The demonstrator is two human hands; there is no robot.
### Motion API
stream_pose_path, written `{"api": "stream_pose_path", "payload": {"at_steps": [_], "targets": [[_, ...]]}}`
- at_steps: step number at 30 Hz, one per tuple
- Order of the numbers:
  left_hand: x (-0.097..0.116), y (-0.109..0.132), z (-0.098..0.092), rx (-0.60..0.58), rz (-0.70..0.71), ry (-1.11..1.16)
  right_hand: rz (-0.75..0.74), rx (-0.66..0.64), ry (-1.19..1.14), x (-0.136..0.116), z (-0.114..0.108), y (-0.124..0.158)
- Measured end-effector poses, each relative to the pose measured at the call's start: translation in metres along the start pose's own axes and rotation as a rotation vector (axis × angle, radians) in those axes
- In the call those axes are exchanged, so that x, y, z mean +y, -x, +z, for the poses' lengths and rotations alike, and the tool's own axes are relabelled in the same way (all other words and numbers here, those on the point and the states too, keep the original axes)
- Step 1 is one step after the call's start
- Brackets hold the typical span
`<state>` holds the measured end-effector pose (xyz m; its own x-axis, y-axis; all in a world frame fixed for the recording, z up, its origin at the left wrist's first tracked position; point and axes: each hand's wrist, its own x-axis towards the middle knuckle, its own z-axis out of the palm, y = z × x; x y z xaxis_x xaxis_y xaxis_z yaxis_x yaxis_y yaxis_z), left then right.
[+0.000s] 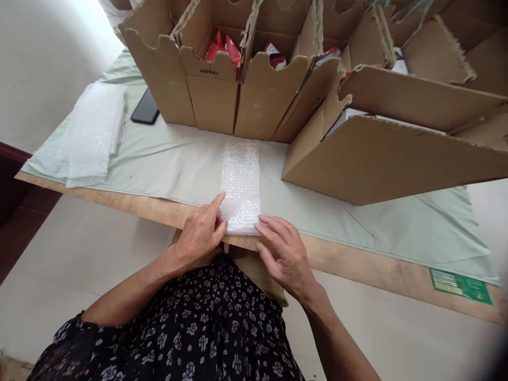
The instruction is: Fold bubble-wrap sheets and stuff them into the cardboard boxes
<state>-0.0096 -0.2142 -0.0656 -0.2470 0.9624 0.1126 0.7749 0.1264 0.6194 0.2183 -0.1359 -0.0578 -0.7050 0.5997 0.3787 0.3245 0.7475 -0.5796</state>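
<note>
The bubble-wrap strip lies on the green cloth, the left hand and right hand apart, loosely spread, touching its opposite sides. Behind the strip stand cardboard bins, one holding red packets; right of it, a bigger bin holds something white.

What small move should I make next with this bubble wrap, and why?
Perhaps fold the near end of the bubble wrap forward: your left hand and right hand are at its near sides, with the far part lying flat on the cloth ahead of them.
</note>
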Motion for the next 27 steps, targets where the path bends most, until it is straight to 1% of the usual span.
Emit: {"api": "stream_pose_path", "payload": {"at_steps": [1, 3, 5, 7, 8, 10, 11, 13, 15, 16, 18, 19, 20, 21, 24, 25, 27], "targets": [[-0.001, 0.001, 0.002, 0.019, 0.012, -0.022, -0.050, -0.056, 0.081, 0.003, 0.002, -0.003], [-0.001, 0.003, 0.003, 0.060, 0.046, -0.061, -0.091, -0.143, 0.197, 0.008, 0.006, -0.010], [0.001, 0.006, 0.000, 0.127, 0.106, -0.093, -0.107, -0.171, 0.257, 0.012, 0.011, -0.015], [0.003, 0.010, -0.007, 0.161, 0.201, -0.098, -0.123, -0.152, 0.254, 0.014, 0.012, -0.017], [0.005, 0.012, -0.011, 0.151, 0.257, -0.092, -0.126, -0.140, 0.230, 0.015, 0.012, -0.018], [0.006, 0.016, -0.016, 0.090, 0.357, -0.060, -0.114, -0.129, 0.150, 0.015, 0.009, -0.020], [0.007, 0.017, -0.018, 0.063, 0.373, -0.031, -0.098, -0.130, 0.104, 0.014, 0.008, -0.022], [0.006, 0.016, -0.018, 0.043, 0.324, 0.035, -0.050, -0.146, 0.024, 0.014, 0.005, -0.025], [0.005, 0.010, -0.016, 0.040, 0.217, 0.076, 0.009, -0.134, -0.019, 0.013, 0.005, -0.028], [0.005, 0.006, -0.014, 0.037, 0.169, 0.076, 0.032, -0.095, -0.018, 0.013, 0.005, -0.029], [0.004, -0.002, -0.011, 0.035, 0.116, 0.044, 0.035, 0.037, 0.037, 0.013, 0.005, -0.028], [0.004, -0.006, -0.008, 0.037, 0.102, 0.022, 0.008, 0.097, 0.080, 0.012, 0.005, -0.027], [0.004, -0.010, -0.006, 0.042, 0.093, -0.002, -0.033, 0.125, 0.125, 0.013, 0.006, -0.026], [0.003, -0.013, -0.004, 0.046, 0.091, -0.029, -0.079, 0.110, 0.168, 0.013, 0.006, -0.025], [0.003, -0.015, -0.001, 0.073, 0.107, -0.110, -0.184, -0.043, 0.260, 0.016, 0.010, -0.025], [0.003, -0.014, -0.001, 0.093, 0.118, -0.122, -0.195, -0.075, 0.270, 0.017, 0.011, -0.027], [0.004, -0.010, -0.005, 0.147, 0.162, -0.116, -0.186, -0.087, 0.236, 0.021, 0.012, -0.031]]}}
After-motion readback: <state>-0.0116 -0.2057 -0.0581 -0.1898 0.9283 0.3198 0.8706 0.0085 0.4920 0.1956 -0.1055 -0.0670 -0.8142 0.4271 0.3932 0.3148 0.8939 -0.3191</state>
